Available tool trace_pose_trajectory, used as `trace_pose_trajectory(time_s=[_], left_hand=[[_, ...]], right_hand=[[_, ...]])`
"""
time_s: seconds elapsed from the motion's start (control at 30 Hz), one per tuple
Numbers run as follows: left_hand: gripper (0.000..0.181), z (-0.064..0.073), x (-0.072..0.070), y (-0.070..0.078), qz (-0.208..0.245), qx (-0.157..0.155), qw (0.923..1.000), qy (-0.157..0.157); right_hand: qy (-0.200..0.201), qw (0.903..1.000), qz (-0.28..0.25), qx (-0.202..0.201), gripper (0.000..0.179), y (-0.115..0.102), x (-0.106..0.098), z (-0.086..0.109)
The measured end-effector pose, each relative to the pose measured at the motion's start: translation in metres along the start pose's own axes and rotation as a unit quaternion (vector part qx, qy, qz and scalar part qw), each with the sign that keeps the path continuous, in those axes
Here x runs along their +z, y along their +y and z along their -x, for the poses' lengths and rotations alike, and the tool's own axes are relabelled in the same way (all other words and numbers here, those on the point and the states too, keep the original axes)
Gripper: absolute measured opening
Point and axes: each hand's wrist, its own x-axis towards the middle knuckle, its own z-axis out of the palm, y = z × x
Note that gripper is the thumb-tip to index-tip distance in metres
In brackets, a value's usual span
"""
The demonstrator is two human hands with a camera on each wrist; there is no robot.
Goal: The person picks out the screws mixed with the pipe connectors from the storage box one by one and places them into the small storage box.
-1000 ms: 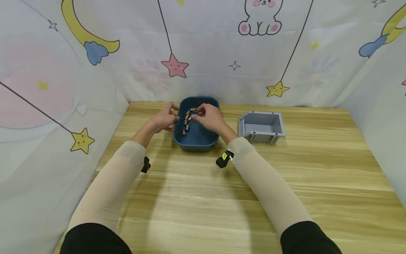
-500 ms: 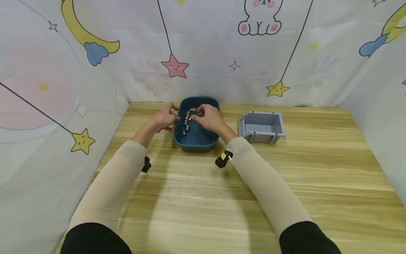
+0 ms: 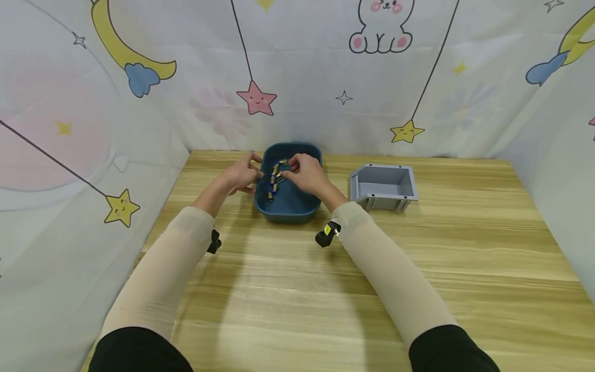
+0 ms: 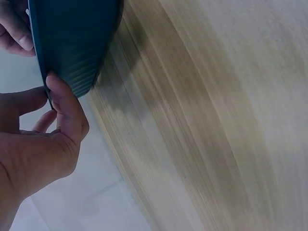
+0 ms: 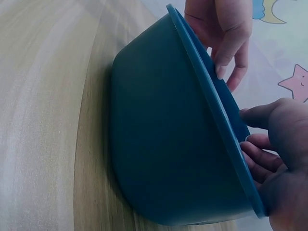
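A dark blue plastic basin [image 3: 289, 206] stands at the back of the table, with several small brass-coloured pieces with blue parts [image 3: 272, 181] along its inner left side. My left hand [image 3: 243, 173] pinches the basin's left rim. In the left wrist view, that hand [image 4: 53, 130] has its thumb on one side of the rim and a finger on the other. My right hand [image 3: 308, 173] reaches over the basin, its bent fingers and thumb just above the brass pieces. Seen from the right wrist, the thumb and fingers [image 5: 262, 156] are apart, with nothing visible between them.
A grey plastic bin [image 3: 385, 199] with a cut-down left side stands to the right of the basin. Behind the wooden table [image 3: 288, 289] hangs a white printed curtain [image 3: 316, 67]; more of it runs along the left side.
Both hands and the basin keep their places. Only a slight shift of the whole head view shows.
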Motion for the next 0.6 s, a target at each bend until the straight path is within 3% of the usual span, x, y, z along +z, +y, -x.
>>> trace_pose_trajectory(time_s=[0.23, 0.6], left_hand=[[0.045, -0.0008, 0.0000, -0.0012, -0.003, 0.003, 1.0000, 0.002], [0.045, 0.0008, 0.0012, -0.0003, 0.007, 0.002, 1.0000, 0.005]], right_hand=[[0.005, 0.9998, 0.020, 0.003, 0.037, -0.0024, 0.0028, -0.0008], [0.022, 0.9997, 0.008, 0.009, 0.035, -0.0020, 0.0076, -0.0055]])
